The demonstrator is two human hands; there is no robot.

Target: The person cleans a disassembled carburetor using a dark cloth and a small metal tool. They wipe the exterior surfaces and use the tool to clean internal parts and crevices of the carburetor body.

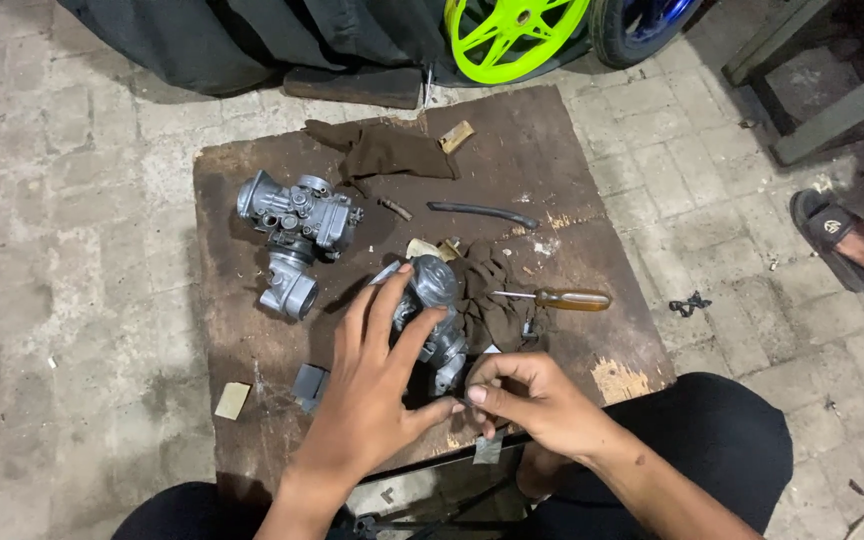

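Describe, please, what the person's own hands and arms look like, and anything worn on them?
Both hands, the left hand and right hand, are bare: no gloves, rings, watch or bracelets show. Both forearms are uncovered too, with no sleeves in view. The fingers look slender.

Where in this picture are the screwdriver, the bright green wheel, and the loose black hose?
screwdriver (572,299): head view, on its amber handle.
bright green wheel (512,35): head view, on a spoke near the hub.
black hose (482,212): head view, on the middle of its length.
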